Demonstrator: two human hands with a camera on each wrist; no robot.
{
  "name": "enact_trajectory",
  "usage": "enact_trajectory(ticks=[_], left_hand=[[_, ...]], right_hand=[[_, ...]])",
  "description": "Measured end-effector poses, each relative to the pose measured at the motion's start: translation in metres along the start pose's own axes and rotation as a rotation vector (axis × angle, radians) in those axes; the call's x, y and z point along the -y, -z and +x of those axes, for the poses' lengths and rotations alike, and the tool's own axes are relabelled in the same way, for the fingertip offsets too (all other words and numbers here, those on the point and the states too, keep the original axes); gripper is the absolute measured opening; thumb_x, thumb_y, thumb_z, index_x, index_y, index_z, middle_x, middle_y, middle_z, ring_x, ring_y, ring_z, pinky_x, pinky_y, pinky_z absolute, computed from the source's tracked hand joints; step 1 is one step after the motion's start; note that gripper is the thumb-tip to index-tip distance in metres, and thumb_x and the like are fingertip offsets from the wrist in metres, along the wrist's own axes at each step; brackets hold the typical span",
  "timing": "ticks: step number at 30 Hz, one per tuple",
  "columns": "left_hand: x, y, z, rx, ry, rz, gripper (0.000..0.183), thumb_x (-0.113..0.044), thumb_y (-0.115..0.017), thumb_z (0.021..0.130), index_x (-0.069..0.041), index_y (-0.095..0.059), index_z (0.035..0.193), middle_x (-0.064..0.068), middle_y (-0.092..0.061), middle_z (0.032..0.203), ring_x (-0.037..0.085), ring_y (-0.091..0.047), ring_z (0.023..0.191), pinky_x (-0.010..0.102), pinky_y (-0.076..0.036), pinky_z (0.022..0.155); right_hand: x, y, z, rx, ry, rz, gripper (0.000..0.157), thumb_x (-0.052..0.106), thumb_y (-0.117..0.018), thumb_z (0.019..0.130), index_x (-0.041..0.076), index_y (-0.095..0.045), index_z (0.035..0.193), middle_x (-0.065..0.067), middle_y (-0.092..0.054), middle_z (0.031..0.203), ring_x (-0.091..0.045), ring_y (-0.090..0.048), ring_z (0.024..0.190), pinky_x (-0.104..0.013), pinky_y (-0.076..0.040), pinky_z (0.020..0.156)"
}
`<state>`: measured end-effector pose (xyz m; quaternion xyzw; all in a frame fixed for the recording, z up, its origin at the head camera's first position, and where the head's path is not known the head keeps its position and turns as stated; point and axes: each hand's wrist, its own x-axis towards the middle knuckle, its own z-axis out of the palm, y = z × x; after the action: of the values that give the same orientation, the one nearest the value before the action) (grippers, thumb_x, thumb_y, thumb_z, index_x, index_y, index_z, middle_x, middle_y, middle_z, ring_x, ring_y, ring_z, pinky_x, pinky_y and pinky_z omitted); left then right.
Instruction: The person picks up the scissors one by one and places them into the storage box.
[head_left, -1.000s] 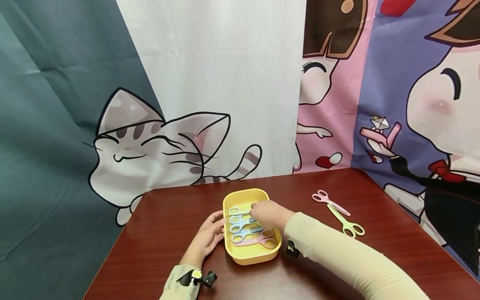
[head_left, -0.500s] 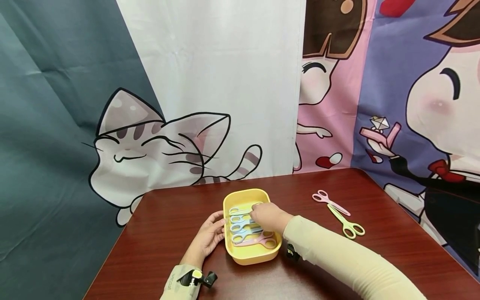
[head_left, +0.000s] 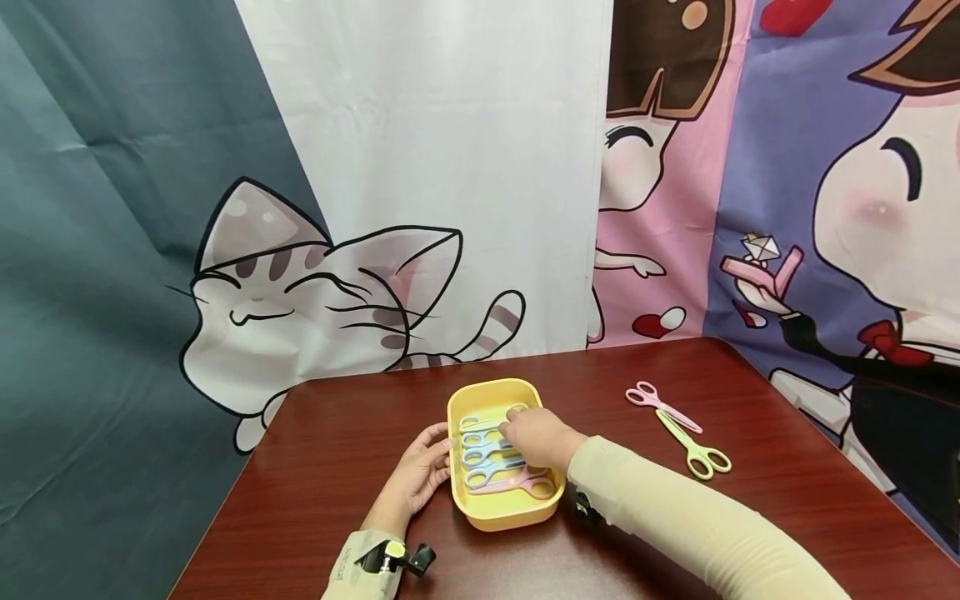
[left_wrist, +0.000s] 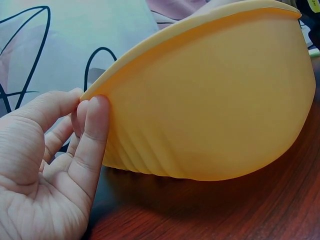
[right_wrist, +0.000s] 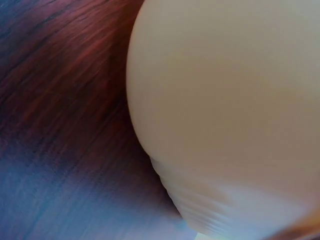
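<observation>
In the head view a yellow plastic tray (head_left: 506,523) stands on the table with several scissors lying crosswise inside. Pale green scissors (head_left: 489,426) lie at the far end, blue scissors (head_left: 477,477) in the middle, and pink scissors (head_left: 525,483) at the near end. My left hand (head_left: 416,471) touches the tray's left side. In the left wrist view its fingers (left_wrist: 97,125) rest on the outer wall near the rim. My right hand (head_left: 540,437) reaches over the right rim, fingers down among the scissors. Its fingertips are hidden, and the right wrist view shows mostly the tray's outer wall (right_wrist: 220,100).
Another pair of pink scissors (head_left: 663,407) and a yellow-green pair (head_left: 692,446) lie on the dark red wooden table (head_left: 337,450), right of the tray. Their tips overlap. A cartoon-printed cloth (head_left: 465,167) hangs behind the table.
My right hand has shifted slightly nearer inside the tray, and a green loop at the far end now shows beyond it. The left hand and the tray stay in place.
</observation>
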<state>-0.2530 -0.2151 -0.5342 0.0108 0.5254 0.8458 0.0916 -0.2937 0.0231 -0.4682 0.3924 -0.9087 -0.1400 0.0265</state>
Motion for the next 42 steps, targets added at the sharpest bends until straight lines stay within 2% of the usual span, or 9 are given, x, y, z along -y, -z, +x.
enact_trajectory(ticks=[6,13,22,33,37,42], left_hand=[[0.001,0.0,0.001,0.016,-0.02,0.021,0.037,-0.003,-0.052,0.104,-0.002,-0.039,0.138,0.003,-0.066,0.091,0.004,-0.061,0.065,0.016,-0.055,0.059],[0.0,0.0,0.001,-0.014,0.012,0.001,0.041,-0.003,-0.053,0.103,-0.003,-0.038,0.141,0.005,-0.065,0.092,0.006,-0.061,0.063,0.017,-0.055,0.059],[0.001,0.001,0.0,0.005,0.005,-0.006,0.041,-0.002,-0.051,0.104,-0.001,-0.036,0.142,0.005,-0.065,0.092,0.005,-0.06,0.063,0.018,-0.055,0.059],[0.0,-0.001,0.0,0.002,-0.007,0.013,0.041,-0.003,-0.053,0.103,-0.001,-0.037,0.142,0.004,-0.065,0.094,0.004,-0.061,0.064,0.017,-0.055,0.06],[0.001,-0.001,0.0,-0.009,0.004,0.006,0.042,-0.003,-0.052,0.104,-0.001,-0.037,0.143,0.004,-0.065,0.093,0.004,-0.06,0.063,0.017,-0.055,0.059],[0.0,0.0,0.0,-0.019,0.021,-0.001,0.045,-0.002,-0.052,0.103,-0.002,-0.035,0.145,0.003,-0.064,0.089,0.006,-0.059,0.063,0.017,-0.054,0.058]], right_hand=[[-0.001,-0.001,0.002,-0.011,-0.009,0.005,0.04,0.021,-0.078,0.088,0.016,-0.066,0.126,-0.008,-0.064,0.12,-0.021,-0.065,0.101,-0.037,-0.057,0.092],[-0.001,-0.001,0.001,-0.019,-0.033,0.05,0.042,0.021,-0.076,0.09,0.015,-0.064,0.13,-0.012,-0.059,0.128,-0.023,-0.061,0.11,-0.037,-0.056,0.095],[-0.001,-0.004,0.0,-0.04,-0.017,0.02,0.035,0.024,-0.075,0.09,0.016,-0.068,0.124,-0.006,-0.065,0.106,-0.02,-0.058,0.098,-0.034,-0.055,0.091],[-0.001,-0.006,0.001,-0.036,-0.024,0.033,0.034,0.023,-0.074,0.091,0.015,-0.067,0.122,-0.005,-0.065,0.107,-0.021,-0.059,0.098,-0.034,-0.055,0.091],[-0.002,-0.005,-0.002,-0.102,-0.021,0.111,0.028,0.021,-0.072,0.093,0.014,-0.065,0.119,-0.006,-0.062,0.107,-0.02,-0.058,0.096,-0.034,-0.056,0.086],[-0.014,-0.005,-0.011,-0.311,-0.012,0.317,0.018,0.019,-0.072,0.092,0.013,-0.065,0.107,0.0,-0.055,0.098,-0.015,-0.055,0.087,-0.033,-0.055,0.078]])
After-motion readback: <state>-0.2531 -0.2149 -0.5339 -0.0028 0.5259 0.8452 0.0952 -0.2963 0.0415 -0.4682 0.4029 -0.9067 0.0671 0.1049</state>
